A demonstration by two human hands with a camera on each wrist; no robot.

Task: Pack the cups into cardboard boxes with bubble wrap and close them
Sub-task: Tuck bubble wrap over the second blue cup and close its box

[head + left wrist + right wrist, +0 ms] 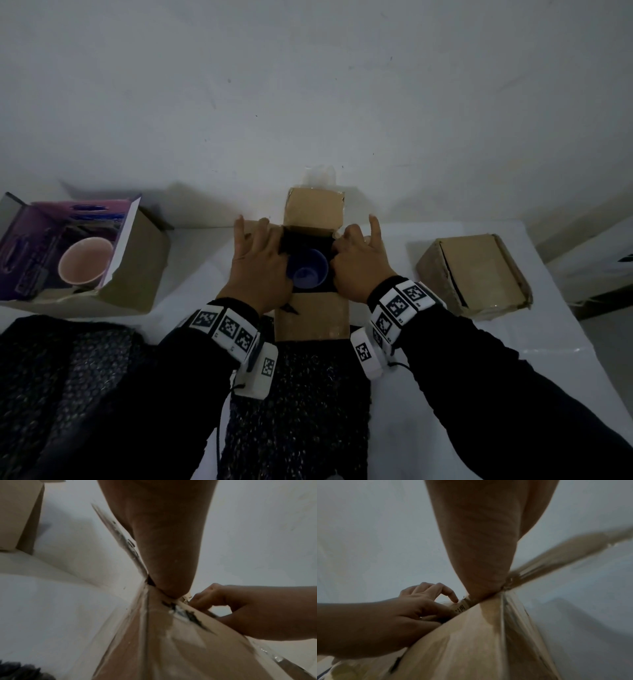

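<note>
Blue cup in the open middle box

A round blue plastic cup [307, 269] sits upright in the brown cardboard box [312, 318] mid-bench; left hand [262, 263] and right hand [359, 265] grip its side flaps, fingers curled over the rim. White bench [445, 342], pale wall [308, 85].
</note>
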